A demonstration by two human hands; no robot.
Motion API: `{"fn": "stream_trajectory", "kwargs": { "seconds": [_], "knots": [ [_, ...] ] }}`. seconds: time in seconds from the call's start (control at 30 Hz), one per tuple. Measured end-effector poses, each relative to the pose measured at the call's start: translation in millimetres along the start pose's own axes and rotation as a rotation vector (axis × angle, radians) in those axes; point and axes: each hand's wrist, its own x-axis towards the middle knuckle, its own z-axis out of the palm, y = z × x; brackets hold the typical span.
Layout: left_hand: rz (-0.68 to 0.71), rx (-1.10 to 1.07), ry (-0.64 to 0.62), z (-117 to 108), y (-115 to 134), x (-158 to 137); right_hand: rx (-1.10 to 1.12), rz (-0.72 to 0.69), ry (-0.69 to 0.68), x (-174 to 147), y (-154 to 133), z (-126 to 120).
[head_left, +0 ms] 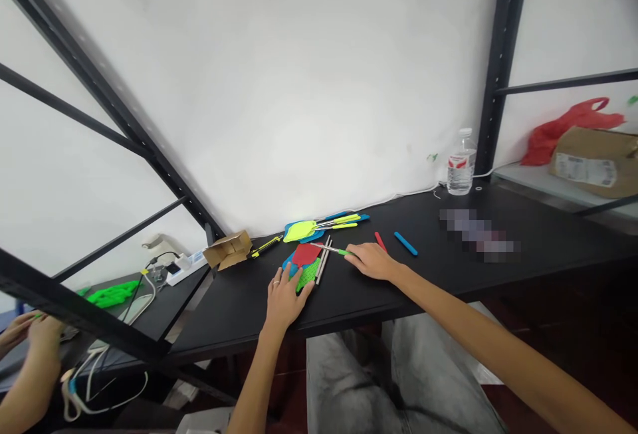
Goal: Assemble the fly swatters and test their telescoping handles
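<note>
My right hand is closed on a green handle with a thin metal rod, which looks like the stem of a telescopic fly swatter. The rod points left, its tip over a red swatter head. With fingers spread, my left hand rests at a green perforated swatter head; a blue swatter head lies partly under the red one. Loose metal rods lie between my hands. Beyond my right hand are a red handle and a blue handle.
Yellow and blue fly swatters are piled by the wall. An open cardboard box and a black-yellow cutter-like tool sit left of them. A water bottle stands at the back right. Another person's hands work at the left table.
</note>
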Motion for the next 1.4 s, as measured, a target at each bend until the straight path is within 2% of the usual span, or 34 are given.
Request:
{"fn": "stream_trajectory", "kwargs": {
  "seconds": [0.13, 0.37, 0.57, 0.77, 0.9, 1.07, 1.2, 1.3, 1.4],
  "knots": [
    [-0.004, -0.019, 0.01, 0.2, 3.1, -6.0, 0.003, 0.023, 0.011, 0.2, 1.6, -0.8],
    [0.079, -0.02, -0.047, -23.9, -0.6, -65.7, 0.029, 0.034, 0.011, 0.2, 2.0, -3.0],
    [0.139, 0.009, 0.022, -38.2, -0.6, -95.2, 0.038, 0.039, 0.014, 0.1, 2.3, -4.1],
    [0.153, -0.078, 0.11, -54.8, -0.3, -100.5, 0.043, 0.051, 0.013, 0.4, 3.2, -3.3],
    [0.128, -0.165, 0.231, -63.1, 4.4, -87.8, 0.047, 0.061, 0.02, 0.1, 3.9, -2.5],
    [0.094, -0.288, 0.335, -67.2, 22.1, -62.3, 0.057, 0.064, 0.033, -0.4, 4.6, -2.8],
    [-0.034, -0.435, 0.379, -63.4, 38.0, -32.6, 0.067, 0.066, 0.045, 0.3, 6.9, -1.6],
    [-0.223, -0.652, 0.393, -51.5, 46.0, 3.7, 0.062, 0.092, 0.074, 1.3, 9.5, -0.5],
    [-0.329, -1.026, 0.408, -30.7, 49.6, 49.9, 0.078, 0.133, 0.116, 1.8, 11.4, -0.7]
  ]
}}
